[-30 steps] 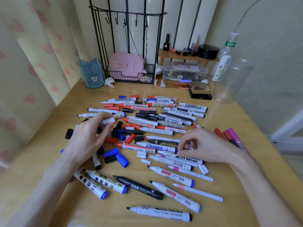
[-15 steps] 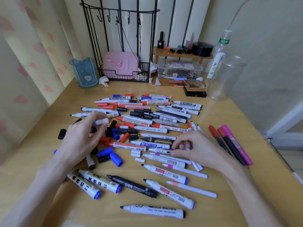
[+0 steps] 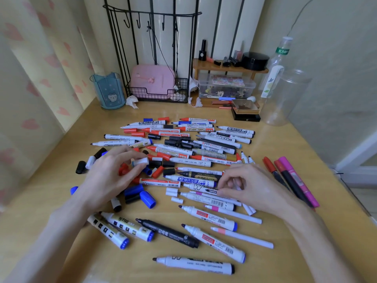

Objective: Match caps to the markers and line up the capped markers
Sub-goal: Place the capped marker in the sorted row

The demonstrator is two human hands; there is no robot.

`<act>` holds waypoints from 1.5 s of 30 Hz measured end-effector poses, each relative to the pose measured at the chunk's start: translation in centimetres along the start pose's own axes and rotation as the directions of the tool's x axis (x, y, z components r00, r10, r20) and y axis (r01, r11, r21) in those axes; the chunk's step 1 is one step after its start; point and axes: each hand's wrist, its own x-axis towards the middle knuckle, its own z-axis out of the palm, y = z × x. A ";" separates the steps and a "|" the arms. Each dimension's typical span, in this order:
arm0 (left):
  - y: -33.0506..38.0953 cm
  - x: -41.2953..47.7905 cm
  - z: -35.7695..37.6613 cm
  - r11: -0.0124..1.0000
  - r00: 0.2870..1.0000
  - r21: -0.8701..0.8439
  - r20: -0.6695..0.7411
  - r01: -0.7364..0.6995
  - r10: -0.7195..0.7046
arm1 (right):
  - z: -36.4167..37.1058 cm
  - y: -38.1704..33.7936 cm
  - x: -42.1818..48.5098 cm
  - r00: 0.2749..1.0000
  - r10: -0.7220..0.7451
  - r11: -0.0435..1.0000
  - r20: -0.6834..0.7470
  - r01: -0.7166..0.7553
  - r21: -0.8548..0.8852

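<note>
In left hand (image 3: 110, 176), white cap (image 3: 140, 161)

Back of the counter (image 3: 306, 152) is pretty cluttered: a teal pen cup (image 3: 108, 91) on the left, right beside a black wire rack (image 3: 157, 97) with a pink case (image 3: 152, 79) standing in its basket, plus a crumpled tissue (image 3: 131, 101) in front. Further right there's a little wooden shelf (image 3: 206, 65) over a clear plastic box (image 3: 226, 86), then a water bottle (image 3: 275, 68) and an empty clear jar (image 3: 285, 97).
</note>
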 end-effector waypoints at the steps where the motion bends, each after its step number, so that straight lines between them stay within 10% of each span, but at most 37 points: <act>1: -0.1 0.0 -0.1 1.000 1.000 -0.003 0.024 -0.002 0.002 | -0.4 0.0 -0.2 0.999 0.010 1.000 0.038 -0.010 0.000; 27: 3.7 -0.4 2.1 0.954 0.925 -0.073 0.231 -0.291 0.300 | -2.0 -0.8 -1.9 0.970 0.062 0.996 0.233 -0.045 -0.076; 45: 5.6 -1.0 3.5 0.949 0.904 -0.011 0.300 -0.315 0.304 | 1.5 0.8 -6.3 0.993 0.048 0.988 -0.110 -0.063 -0.142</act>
